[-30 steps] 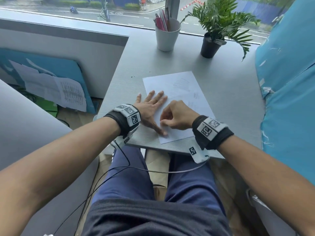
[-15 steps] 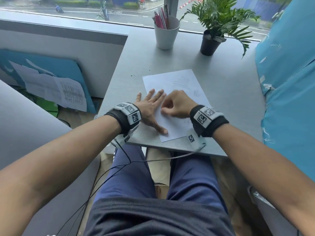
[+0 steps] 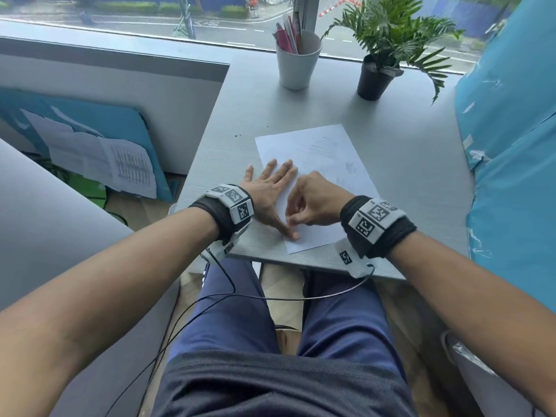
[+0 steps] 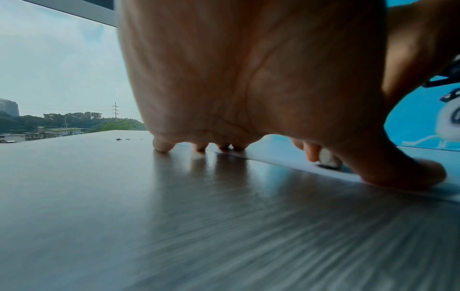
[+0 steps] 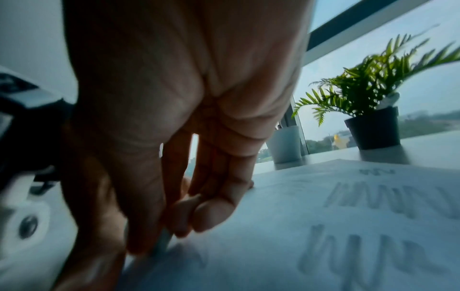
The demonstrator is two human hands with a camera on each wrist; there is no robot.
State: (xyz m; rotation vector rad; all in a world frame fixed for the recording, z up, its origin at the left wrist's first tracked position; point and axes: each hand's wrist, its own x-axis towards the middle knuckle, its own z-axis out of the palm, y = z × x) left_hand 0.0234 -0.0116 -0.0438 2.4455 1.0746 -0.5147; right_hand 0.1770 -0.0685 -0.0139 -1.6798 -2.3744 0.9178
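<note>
A white sheet of paper (image 3: 319, 152) with faint pencil marks lies on the grey desk (image 3: 406, 164). My left hand (image 3: 272, 191) lies flat with its fingers spread, pressing the sheet's left edge; the left wrist view shows its fingertips (image 4: 161, 146) on the desk and its thumb on the paper (image 4: 273, 157). My right hand (image 3: 296, 216) is curled over the near part of the sheet, beside the left thumb. It pinches a small white eraser (image 4: 328, 159) against the paper. In the right wrist view the right hand (image 5: 174, 118) mostly hides the eraser, with scribbles to its right on the paper (image 5: 323, 226).
A white cup (image 3: 296, 64) of pens and a black potted plant (image 3: 374, 78) stand at the desk's far edge by the window. A blue covered bulk (image 3: 511, 145) borders the desk on the right, a grey partition (image 3: 120, 94) on the left. My knees are under the near edge.
My right hand slid away from me over the paper, then came back toward the near edge beside the left thumb. The left hand stayed flat in place.
</note>
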